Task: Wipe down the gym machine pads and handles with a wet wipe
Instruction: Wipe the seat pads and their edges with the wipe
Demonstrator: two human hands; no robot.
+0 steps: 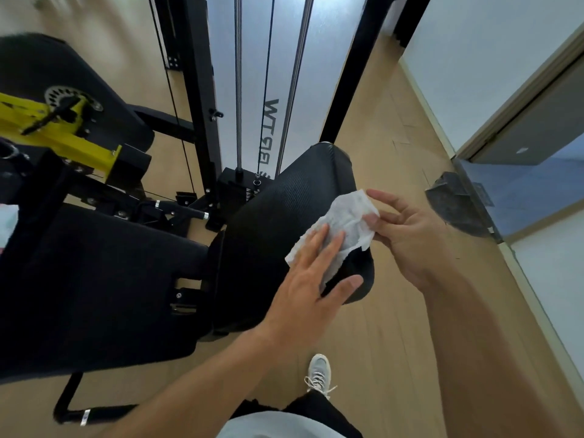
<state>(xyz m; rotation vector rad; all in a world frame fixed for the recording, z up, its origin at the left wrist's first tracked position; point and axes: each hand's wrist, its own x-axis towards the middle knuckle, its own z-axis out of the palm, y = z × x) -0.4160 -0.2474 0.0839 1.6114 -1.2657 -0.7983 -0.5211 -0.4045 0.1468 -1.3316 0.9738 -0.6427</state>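
Observation:
A white wet wipe (343,221) lies spread over the near end of a black ribbed back pad (284,216) of the gym machine. My left hand (311,281) lies flat on the wipe's lower part, fingers straight, thumb over the pad's edge. My right hand (407,235) pinches the wipe's right edge between thumb and fingers. The black seat pad (94,279) sits to the left of the back pad.
A yellow lever arm (60,134) and black frame stand at the left. The weight stack with steel guide rods (238,90) and cables rises behind the pad. A dark doorstop-like object (455,200) lies by a door at right. My shoe (319,371) stands on the wood floor.

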